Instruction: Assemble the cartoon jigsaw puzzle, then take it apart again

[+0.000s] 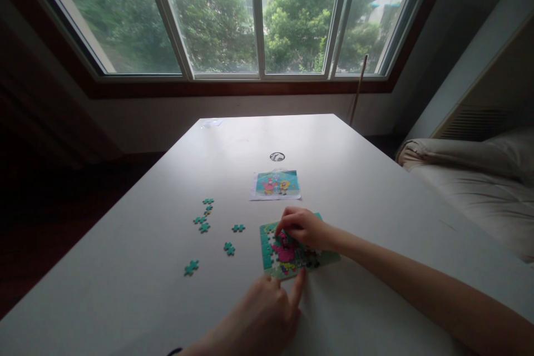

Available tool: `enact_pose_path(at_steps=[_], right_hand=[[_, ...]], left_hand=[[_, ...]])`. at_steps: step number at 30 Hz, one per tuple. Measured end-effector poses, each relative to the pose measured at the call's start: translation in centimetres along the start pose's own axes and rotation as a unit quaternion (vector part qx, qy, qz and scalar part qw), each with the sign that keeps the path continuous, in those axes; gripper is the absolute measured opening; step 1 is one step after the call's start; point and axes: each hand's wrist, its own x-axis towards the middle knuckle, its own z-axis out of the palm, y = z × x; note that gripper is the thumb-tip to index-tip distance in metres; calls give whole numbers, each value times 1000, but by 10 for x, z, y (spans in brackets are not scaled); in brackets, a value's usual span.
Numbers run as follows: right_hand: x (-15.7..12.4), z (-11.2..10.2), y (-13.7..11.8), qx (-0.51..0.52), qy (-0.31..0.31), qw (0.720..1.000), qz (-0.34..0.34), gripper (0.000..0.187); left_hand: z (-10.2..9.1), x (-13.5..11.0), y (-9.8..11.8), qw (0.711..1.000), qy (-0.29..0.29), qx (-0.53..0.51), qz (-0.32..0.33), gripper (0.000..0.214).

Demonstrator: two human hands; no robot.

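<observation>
A jigsaw puzzle in a green-edged tray lies near the front of the white table, partly filled, with a pink cartoon figure and some pale gaps at its left. Over its upper part is my right hand, fingers bent and closed, their tips down on the left half. Whatever they pinch is hidden. My left hand rests at the near edge of the tray, one digit stretched out onto the border and apart from the others. Left of the tray lie several loose green puzzle pieces.
Behind the puzzle lies a printed reference picture on white paper. A round dark mark shows on the white table farther back. Something clear and plastic-like sits at the far left corner. A padded seat stands at right.
</observation>
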Motion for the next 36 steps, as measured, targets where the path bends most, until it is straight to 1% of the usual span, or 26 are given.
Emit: enact_pose_path(at_steps=[6, 11, 14, 16, 19, 22, 26, 28, 29, 31, 34, 36], right_hand=[[0, -1, -1, -28, 2, 1000, -7, 28], [-4, 5, -2, -92, 24, 995, -26, 23], [-5, 7, -1, -112, 26, 993, -32, 22], [-4, 8, 0, -119, 25, 992, -33, 21], [-4, 9, 1, -124, 32, 991, -31, 21], [-4, 10, 2, -125, 42, 991, -34, 20], [-4, 9, 3, -110, 39, 992, -38, 18], [-4, 8, 3, -104, 36, 993, -39, 20], [-3, 8, 3, -102, 33, 993, -37, 21], [-3, 8, 3, -99, 29, 994, -34, 23], [-3, 8, 3, -98, 26, 995, -27, 25], [-3, 8, 4, -101, 27, 994, -27, 25]], left_hand=[[-3, 0, -1, 1000, -12, -11, -3, 50], [0, -1, -2, 1000, 3, -8, 9, 50], [0, -3, -4, 1000, 5, -15, 15, 49], [-1, -4, -7, 1000, 9, -15, 14, 48], [-4, -5, -18, 999, 36, -9, 1, 42], [-12, -6, -37, 998, 53, -2, -32, 22], [-28, -13, -69, 993, 65, 7, -97, 19], [-35, -21, -91, 988, 52, -4, -142, 18], [-37, -26, -103, 985, 39, -8, -169, 17], [-40, -37, -131, 977, 33, -8, -209, 15], [-37, -52, -170, 964, 17, -7, -266, 9], [-32, -58, -190, 956, 9, 1, -295, 6]])
